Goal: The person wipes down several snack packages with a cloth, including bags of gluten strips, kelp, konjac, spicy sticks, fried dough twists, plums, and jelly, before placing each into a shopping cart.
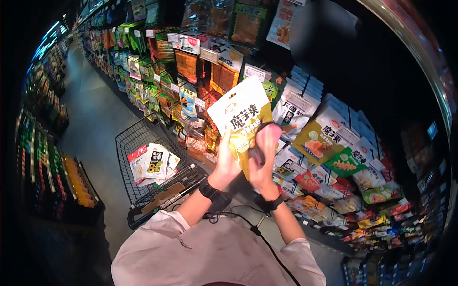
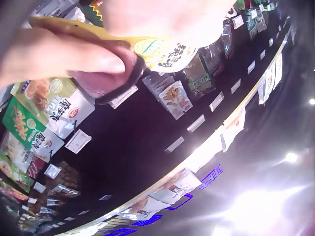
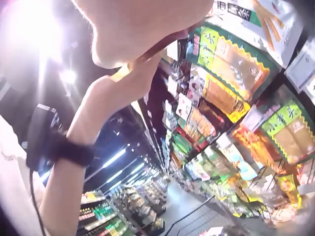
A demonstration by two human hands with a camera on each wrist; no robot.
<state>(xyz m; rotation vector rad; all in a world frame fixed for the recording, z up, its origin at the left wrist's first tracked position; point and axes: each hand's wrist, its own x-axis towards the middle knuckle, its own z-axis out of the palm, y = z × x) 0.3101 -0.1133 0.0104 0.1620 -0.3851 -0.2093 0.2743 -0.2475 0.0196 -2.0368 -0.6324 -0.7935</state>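
A gold-and-white snack pouch (image 1: 246, 112) stands tilted before my chest, its printed front towards me. My left hand (image 1: 227, 161) grips its lower left side, and part of those fingers is hidden behind the pouch. In my right hand (image 1: 262, 174) is a dark-rimmed round thing with a pinkish face (image 1: 270, 137), held against the right side of the pouch. In the left wrist view, the right thumb lies across the pinkish round thing (image 2: 101, 84) beside the pouch (image 2: 147, 45). The right wrist view shows mostly the hand (image 3: 142, 29) and a strapped wrist.
A black wire cart (image 1: 138, 190) stands on the left with several snack packs (image 1: 156, 161) in it. Hanging pouches (image 1: 324, 136) fill the shelf in front and to the right. An aisle floor (image 1: 90, 102) runs away at the far left. A black cable (image 1: 257, 231) crosses my front.
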